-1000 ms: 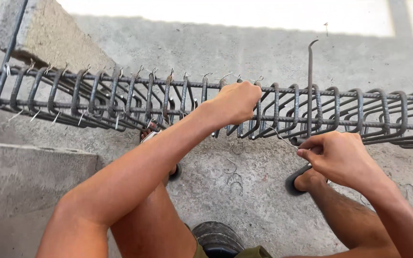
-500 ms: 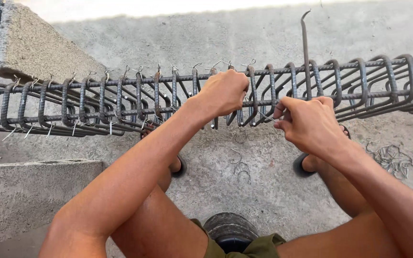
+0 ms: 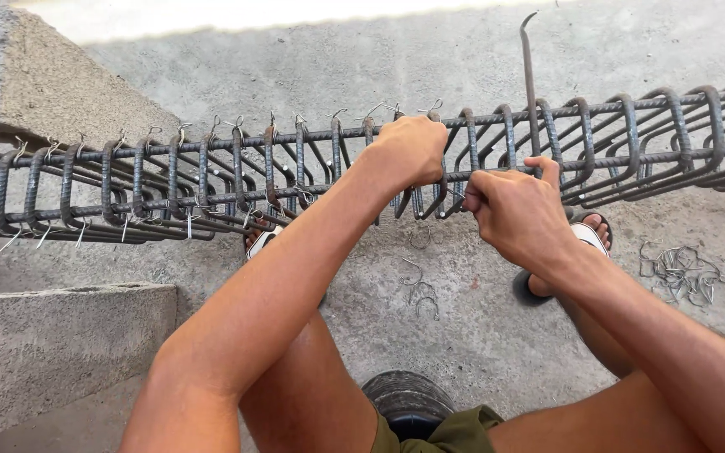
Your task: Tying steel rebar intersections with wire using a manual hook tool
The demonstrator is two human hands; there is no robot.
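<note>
From the head view, a rebar cage runs left to right above a concrete floor, its left end by two concrete blocks. The left hand is clenched around the cage's top bar near its middle. The right hand, just beside it, pinches a thin tie wire against the near bar. A hooked rod stands upright behind the right hand. Loose wires lie on the floor at the right edge.

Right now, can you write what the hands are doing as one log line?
left hand: gripping rebar cage top bar | right hand: pinching at lower bar beside it | hooked rod: upright behind
</note>
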